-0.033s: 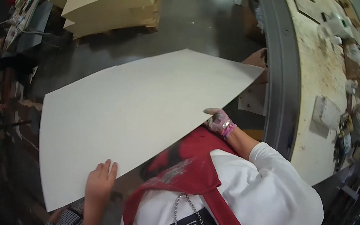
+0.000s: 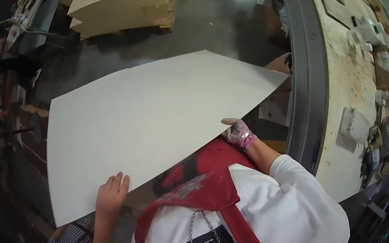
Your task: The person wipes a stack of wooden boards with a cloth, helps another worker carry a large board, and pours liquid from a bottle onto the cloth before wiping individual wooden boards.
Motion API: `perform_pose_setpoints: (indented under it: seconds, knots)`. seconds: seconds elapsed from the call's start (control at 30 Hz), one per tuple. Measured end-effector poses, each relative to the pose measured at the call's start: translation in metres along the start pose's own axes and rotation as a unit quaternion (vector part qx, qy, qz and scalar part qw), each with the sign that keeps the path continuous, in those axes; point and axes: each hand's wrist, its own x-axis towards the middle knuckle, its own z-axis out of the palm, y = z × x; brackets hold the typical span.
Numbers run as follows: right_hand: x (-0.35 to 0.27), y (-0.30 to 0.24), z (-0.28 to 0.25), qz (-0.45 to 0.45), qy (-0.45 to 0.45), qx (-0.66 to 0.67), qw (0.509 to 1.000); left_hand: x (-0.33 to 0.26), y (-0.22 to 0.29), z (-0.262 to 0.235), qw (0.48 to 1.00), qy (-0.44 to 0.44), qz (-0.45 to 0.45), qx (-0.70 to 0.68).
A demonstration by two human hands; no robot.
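Observation:
A large white flat panel [image 2: 151, 110] with angled corners and a slightly bowed left edge spreads in front of me, over the floor. My right hand [image 2: 238, 132], in a stained pink and grey glove, grips its near edge with the thumb on top; the other fingers are hidden underneath. Farther left along that same edge is my bare left hand [image 2: 113, 193]. Its fingers lie over the top face, while the thumb is out of sight. Close to my body, the panel's edge passes by my red apron [image 2: 207, 173].
Pale yellow curved blocks [image 2: 121, 4] sit stacked on a wooden pallet at the far left. Along the right runs a workbench [image 2: 350, 93] with a grey metal beam, bags and containers. The panel's far right corner is close to that beam. Checkered fabric [image 2: 76, 240] shows at lower left.
The whole view has shifted very slightly, with the panel and hands appearing a little farther right. Both hands keep the same places on the panel.

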Motion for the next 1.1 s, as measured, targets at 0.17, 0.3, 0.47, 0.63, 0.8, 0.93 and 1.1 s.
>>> perform_pose_setpoints:
  seconds: [0.17, 0.3, 0.47, 0.63, 0.8, 0.93, 1.1]
  knots:
    - [0.037, 0.006, -0.025, 0.018, 0.031, -0.037, 0.999, -0.003, -0.016, 0.099, 0.991, 0.001, -0.062, -0.122]
    - [0.075, 0.025, -0.064, 0.036, 0.183, -0.13, 0.974, -0.016, -0.013, 0.183, 0.969, -0.028, -0.13, -0.208]
    - [0.07, 0.031, -0.117, 0.116, 0.233, -0.137, 0.956, -0.048, 0.037, 0.278, 0.926, -0.103, -0.159, -0.328]
    - [0.073, 0.016, -0.167, 0.149, 0.069, -0.116, 0.98, -0.052, 0.036, 0.328, 0.751, -0.286, -0.16, -0.573]
    - [0.055, -0.005, -0.135, 0.144, 0.173, -0.061, 0.972, -0.124, -0.071, 0.465, 0.616, -0.173, -0.727, -0.247]
    - [0.053, -0.012, -0.155, 0.178, 0.064, -0.003, 0.982, -0.209, -0.089, 0.549, 0.622, -0.195, -0.715, -0.254]
    - [0.048, -0.009, -0.154, 0.078, 0.213, -0.083, 0.97, -0.113, -0.116, 0.471, 0.643, -0.158, -0.708, -0.245]
